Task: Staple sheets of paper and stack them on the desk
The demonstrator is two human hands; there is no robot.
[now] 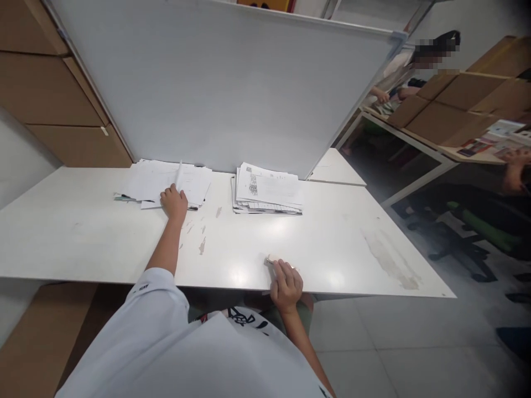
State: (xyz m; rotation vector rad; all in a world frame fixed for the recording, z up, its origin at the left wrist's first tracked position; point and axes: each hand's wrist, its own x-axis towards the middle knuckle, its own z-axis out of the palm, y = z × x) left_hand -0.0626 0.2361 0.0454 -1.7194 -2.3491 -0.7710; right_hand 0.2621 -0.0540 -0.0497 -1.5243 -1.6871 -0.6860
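My left hand [174, 202] reaches to the left pile of papers [151, 179], its fingers curled at a raised fold of a white sheet of paper [179, 172]. Dark bits show along the edges of that pile. Close to the table's front edge, my right hand [287, 284] is closed around a small object [269, 258] with a pale, shiny end. The fingers cover most of it, so its kind is unclear. A second stack of papers [269, 188], with print on its top sheet, lies right of my left hand, touched by neither hand.
A large whiteboard [232, 83] stands across the back of the white table [323, 243]. Cardboard boxes [66, 94] are piled at the left. Beyond the right side, another table [440, 146] holds more boxes [456, 105]; a person [392, 83] is there, and another person's hand [518, 157] shows.
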